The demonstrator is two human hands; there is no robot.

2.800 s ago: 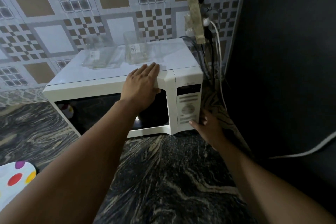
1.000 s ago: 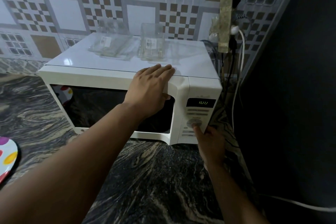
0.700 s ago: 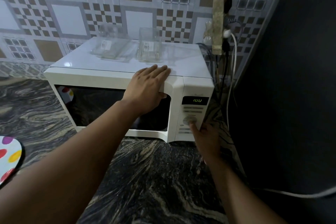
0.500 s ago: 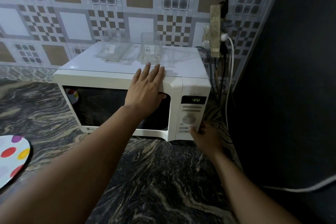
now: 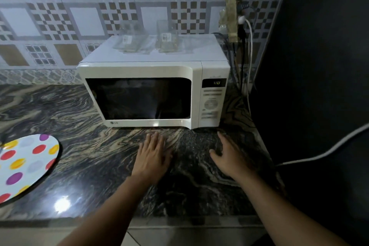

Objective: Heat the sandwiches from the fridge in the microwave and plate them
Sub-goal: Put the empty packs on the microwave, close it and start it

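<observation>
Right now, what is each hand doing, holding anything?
Left hand: open, fingers straight, flat over the countertop, holding nothing.
Right hand: open, fingers relaxed over the countertop, holding nothing.

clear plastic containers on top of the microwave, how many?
2. Left container and right container sit side by side, apart, toward the back of the microwave top. None seen elsewhere; the dark interior may hide things.

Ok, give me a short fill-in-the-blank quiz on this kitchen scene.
1. The microwave door is ____.
2. Both the left hand and the right hand rest flat on the ____.
3. Two clear containers sit on ____ of the microwave.
4. The plate has a pattern of coloured ____.

Missing words: closed; counter; top; dots
</observation>
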